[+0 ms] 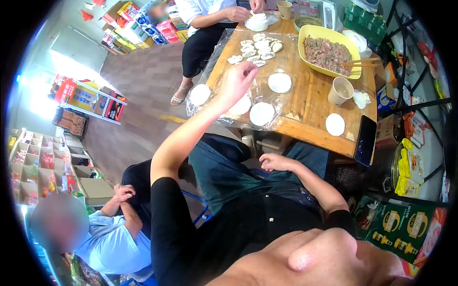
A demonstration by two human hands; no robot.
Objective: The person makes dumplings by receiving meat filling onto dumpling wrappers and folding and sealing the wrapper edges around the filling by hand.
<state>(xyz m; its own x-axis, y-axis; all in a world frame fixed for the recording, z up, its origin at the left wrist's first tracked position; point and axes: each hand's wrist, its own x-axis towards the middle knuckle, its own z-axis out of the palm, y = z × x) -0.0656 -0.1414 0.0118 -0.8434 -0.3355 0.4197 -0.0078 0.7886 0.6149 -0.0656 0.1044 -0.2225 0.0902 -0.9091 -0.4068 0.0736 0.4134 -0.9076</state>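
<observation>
My left hand point(241, 78) reaches over the plastic-covered table, just short of a cluster of folded dumplings point(261, 45). Its fingers are bent together, and what they hold, if anything, is hidden. Below my left wrist a flat round dumpling wrapper point(240, 106) is partly covered by my forearm. More round wrappers lie around it: one to the right point(279, 83), one nearer me point(262, 114) and one at the left edge point(200, 94). My right hand point(276, 162) rests on my lap with curled fingers and nothing visible in it.
A yellow basin point(305, 59) of minced filling with chopsticks point(362, 62) stands at the back right. Nearby are a paper cup point(340, 90), another wrapper point(335, 124) and a phone point(365, 140) at the table edge. One person handles wrappers opposite; another person point(114, 238) sits at left.
</observation>
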